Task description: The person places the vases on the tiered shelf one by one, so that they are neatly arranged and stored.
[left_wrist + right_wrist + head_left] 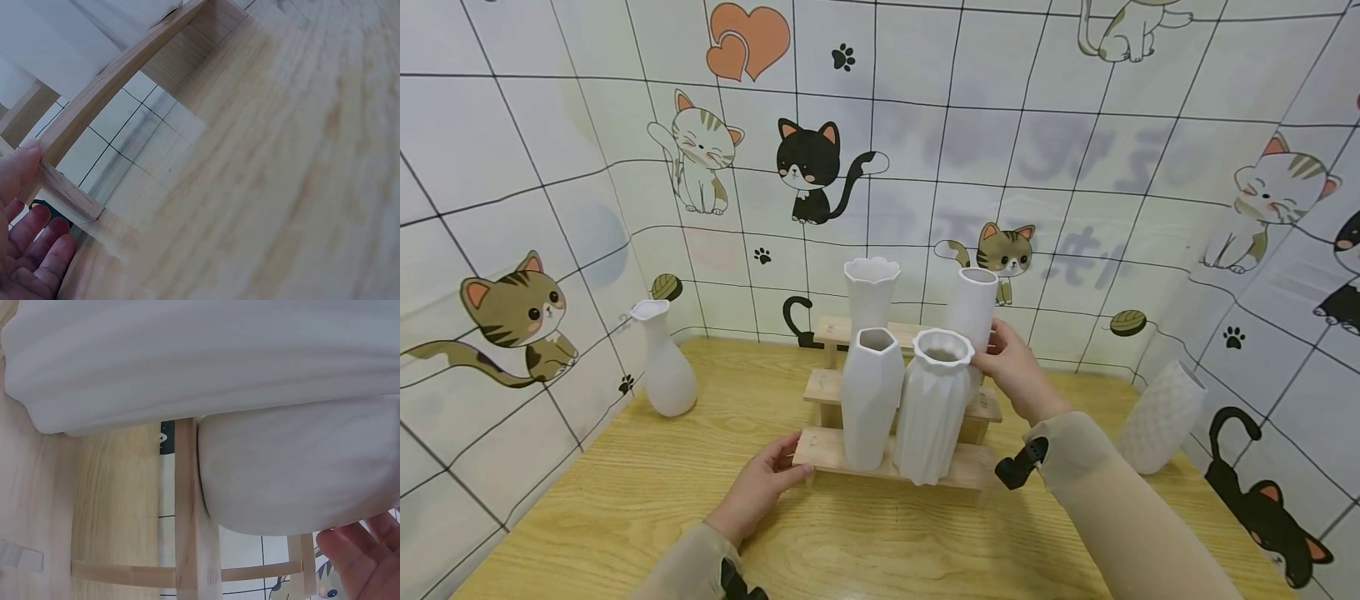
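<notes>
A three-step wooden stand (829, 450) bears several white vases. My left hand (758, 485) grips the left end of its lowest step, thumb on the board and fingers curled beside the end in the left wrist view. My right hand (1021, 377) holds the side of a smooth cylindrical vase (973, 310) at the rear right, which stands on the middle step in the right wrist view. In front of it, a ribbed vase (934, 408) with a wavy rim and a faceted vase (872, 400) stand on the lowest step. Behind them rises a scalloped-rim vase (871, 292), its base hidden.
On the wood-grain table (880, 550), a narrow-necked white vase (668, 367) stands at the left by the wall. A textured white vase (1163, 417) is at the right, partly behind my right sleeve (1120, 492). Cat-patterned walls (910, 142) enclose the table's back and sides.
</notes>
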`<action>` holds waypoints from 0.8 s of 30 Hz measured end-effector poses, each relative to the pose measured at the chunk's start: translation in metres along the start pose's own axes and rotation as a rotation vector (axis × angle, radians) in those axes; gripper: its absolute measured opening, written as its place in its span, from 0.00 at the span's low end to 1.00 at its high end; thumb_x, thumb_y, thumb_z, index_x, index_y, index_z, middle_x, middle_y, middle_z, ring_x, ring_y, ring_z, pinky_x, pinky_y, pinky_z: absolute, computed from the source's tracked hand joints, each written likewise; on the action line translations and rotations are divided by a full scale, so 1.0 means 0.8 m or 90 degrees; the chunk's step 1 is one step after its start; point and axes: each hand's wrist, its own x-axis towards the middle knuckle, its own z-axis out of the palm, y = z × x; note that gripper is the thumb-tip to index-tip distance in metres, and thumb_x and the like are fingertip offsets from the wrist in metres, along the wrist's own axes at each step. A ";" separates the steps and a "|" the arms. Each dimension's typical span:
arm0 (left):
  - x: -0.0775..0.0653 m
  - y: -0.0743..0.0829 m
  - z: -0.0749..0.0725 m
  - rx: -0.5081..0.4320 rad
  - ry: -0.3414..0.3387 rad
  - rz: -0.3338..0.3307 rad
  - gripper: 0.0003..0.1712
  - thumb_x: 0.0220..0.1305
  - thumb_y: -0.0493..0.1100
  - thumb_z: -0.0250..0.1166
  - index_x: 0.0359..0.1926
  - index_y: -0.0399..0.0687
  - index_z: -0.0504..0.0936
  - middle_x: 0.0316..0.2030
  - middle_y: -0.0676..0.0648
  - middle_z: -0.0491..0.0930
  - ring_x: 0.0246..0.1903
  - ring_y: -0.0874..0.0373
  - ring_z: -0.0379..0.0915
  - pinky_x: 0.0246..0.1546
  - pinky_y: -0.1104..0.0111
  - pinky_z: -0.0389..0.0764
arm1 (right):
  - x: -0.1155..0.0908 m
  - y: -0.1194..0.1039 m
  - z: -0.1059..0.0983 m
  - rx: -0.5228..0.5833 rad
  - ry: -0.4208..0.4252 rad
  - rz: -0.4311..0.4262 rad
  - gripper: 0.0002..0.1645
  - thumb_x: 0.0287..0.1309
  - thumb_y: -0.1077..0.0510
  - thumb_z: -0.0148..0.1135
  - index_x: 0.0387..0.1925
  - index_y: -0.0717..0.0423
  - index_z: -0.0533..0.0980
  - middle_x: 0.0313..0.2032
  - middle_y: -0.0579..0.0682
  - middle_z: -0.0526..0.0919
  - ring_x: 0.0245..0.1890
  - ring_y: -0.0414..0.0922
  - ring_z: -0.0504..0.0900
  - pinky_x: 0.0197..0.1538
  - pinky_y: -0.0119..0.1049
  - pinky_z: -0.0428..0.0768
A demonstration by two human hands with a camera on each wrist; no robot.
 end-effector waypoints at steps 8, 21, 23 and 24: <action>0.000 0.002 0.000 -0.002 0.004 -0.006 0.40 0.58 0.45 0.71 0.69 0.46 0.66 0.56 0.45 0.75 0.52 0.52 0.71 0.52 0.60 0.74 | -0.003 0.006 -0.002 0.037 -0.033 -0.022 0.41 0.65 0.57 0.58 0.73 0.54 0.50 0.64 0.63 0.64 0.58 0.57 0.67 0.57 0.54 0.71; -0.002 0.003 -0.001 -0.004 -0.011 -0.005 0.40 0.58 0.45 0.70 0.69 0.45 0.64 0.57 0.43 0.74 0.53 0.51 0.70 0.53 0.61 0.73 | -0.002 0.011 -0.003 0.039 -0.040 -0.016 0.43 0.65 0.51 0.60 0.74 0.50 0.50 0.64 0.61 0.64 0.57 0.57 0.69 0.55 0.55 0.72; -0.002 0.003 0.000 -0.002 -0.010 -0.007 0.40 0.58 0.45 0.71 0.69 0.46 0.64 0.57 0.43 0.74 0.53 0.51 0.70 0.53 0.61 0.73 | -0.003 0.010 -0.003 0.036 -0.039 -0.016 0.43 0.65 0.52 0.60 0.74 0.51 0.50 0.64 0.62 0.64 0.57 0.57 0.69 0.55 0.55 0.72; -0.002 0.003 0.000 -0.002 -0.010 -0.008 0.40 0.58 0.45 0.71 0.69 0.46 0.64 0.57 0.43 0.74 0.53 0.51 0.70 0.53 0.61 0.73 | -0.004 0.009 -0.003 0.034 -0.038 -0.015 0.43 0.65 0.52 0.59 0.74 0.51 0.50 0.64 0.62 0.64 0.57 0.57 0.69 0.55 0.55 0.72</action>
